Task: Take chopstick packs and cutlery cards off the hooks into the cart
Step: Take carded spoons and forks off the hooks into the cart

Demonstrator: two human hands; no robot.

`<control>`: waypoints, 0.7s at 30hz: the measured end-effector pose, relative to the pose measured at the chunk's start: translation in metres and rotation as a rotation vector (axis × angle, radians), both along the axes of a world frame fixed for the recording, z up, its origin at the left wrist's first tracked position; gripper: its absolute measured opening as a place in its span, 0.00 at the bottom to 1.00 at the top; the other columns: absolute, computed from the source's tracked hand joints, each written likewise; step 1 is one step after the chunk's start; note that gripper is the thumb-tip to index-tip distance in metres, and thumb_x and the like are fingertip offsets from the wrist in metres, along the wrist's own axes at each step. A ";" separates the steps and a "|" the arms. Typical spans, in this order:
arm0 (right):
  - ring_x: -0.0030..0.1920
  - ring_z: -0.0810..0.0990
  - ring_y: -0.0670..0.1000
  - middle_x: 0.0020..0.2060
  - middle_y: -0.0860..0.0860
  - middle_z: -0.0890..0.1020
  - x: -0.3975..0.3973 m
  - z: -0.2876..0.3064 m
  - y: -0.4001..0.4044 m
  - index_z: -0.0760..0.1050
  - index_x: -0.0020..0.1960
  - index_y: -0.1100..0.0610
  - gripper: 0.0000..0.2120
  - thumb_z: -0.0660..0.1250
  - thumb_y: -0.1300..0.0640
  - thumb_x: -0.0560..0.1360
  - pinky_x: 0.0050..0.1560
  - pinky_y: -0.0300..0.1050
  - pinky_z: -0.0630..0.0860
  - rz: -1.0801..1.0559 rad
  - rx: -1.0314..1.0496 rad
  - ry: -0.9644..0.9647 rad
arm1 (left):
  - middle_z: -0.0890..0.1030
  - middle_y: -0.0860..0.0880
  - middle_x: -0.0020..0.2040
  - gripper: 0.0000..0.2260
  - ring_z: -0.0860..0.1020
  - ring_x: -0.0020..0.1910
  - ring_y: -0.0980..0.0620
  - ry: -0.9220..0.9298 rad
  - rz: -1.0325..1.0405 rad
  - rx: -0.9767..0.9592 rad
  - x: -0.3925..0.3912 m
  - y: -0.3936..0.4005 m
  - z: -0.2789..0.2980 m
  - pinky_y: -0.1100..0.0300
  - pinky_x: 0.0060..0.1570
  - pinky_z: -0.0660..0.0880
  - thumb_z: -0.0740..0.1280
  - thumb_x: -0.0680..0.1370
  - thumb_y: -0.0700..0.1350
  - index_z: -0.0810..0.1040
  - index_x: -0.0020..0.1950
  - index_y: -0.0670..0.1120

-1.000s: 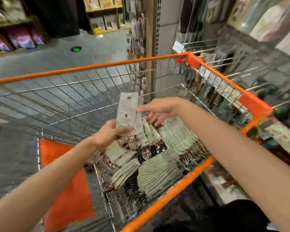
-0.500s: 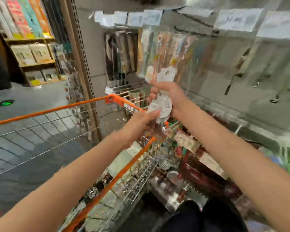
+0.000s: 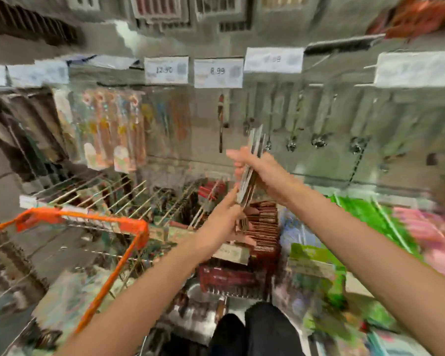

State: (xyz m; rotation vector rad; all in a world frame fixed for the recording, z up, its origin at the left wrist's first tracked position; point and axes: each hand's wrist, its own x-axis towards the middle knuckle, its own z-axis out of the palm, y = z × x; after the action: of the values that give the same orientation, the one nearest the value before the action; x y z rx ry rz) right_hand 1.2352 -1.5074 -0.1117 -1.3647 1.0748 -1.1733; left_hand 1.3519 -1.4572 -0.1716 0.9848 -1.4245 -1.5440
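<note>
Right hand (image 3: 261,168) has a closed grip on a thin stack of pale cutlery cards (image 3: 252,163), held edge-on in front of the hook wall, right of the orange-rimmed wire cart (image 3: 129,224). Left hand (image 3: 222,219) touches the stack's lower end; its grip is too blurred to tell. Chopstick packs (image 3: 113,124) hang upper left.

Pegboard wall (image 3: 208,140) is loaded with hooks: colourful chopstick packs (image 3: 113,129) hang on the left, carded spoons (image 3: 319,140) on the right, white price tags (image 3: 217,73) above them. Lower down, wire hooks (image 3: 108,194) stick out bare, beside dark red packs (image 3: 262,227).
</note>
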 end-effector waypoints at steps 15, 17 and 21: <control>0.45 0.79 0.52 0.45 0.56 0.82 -0.188 -0.040 0.093 0.76 0.55 0.63 0.10 0.58 0.63 0.80 0.52 0.46 0.74 -0.287 0.061 0.013 | 0.79 0.46 0.33 0.04 0.61 0.21 0.58 0.082 -0.383 0.263 -0.141 0.026 -0.021 0.69 0.19 0.55 0.64 0.78 0.35 0.75 0.43 0.40; 0.48 0.78 0.56 0.47 0.59 0.81 -0.207 -0.040 0.102 0.75 0.57 0.67 0.11 0.62 0.63 0.78 0.56 0.52 0.74 -0.372 0.070 0.029 | 0.81 0.44 0.35 0.02 0.62 0.21 0.58 0.079 -0.391 0.261 -0.158 0.030 -0.026 0.69 0.18 0.57 0.65 0.78 0.36 0.76 0.45 0.38; 0.39 0.83 0.48 0.38 0.52 0.84 -0.240 -0.045 0.114 0.79 0.52 0.62 0.09 0.70 0.62 0.73 0.42 0.43 0.81 -0.559 0.070 -0.018 | 0.83 0.45 0.36 0.07 0.64 0.21 0.55 0.054 -0.409 0.168 -0.189 0.035 -0.030 0.68 0.18 0.59 0.66 0.79 0.39 0.78 0.49 0.34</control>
State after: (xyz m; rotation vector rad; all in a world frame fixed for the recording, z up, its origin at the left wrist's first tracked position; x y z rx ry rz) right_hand 0.9953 -1.3933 -0.1565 -1.0210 1.5257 -1.5231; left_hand 1.1626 -1.4227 -0.2014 0.7696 -1.5430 -1.9986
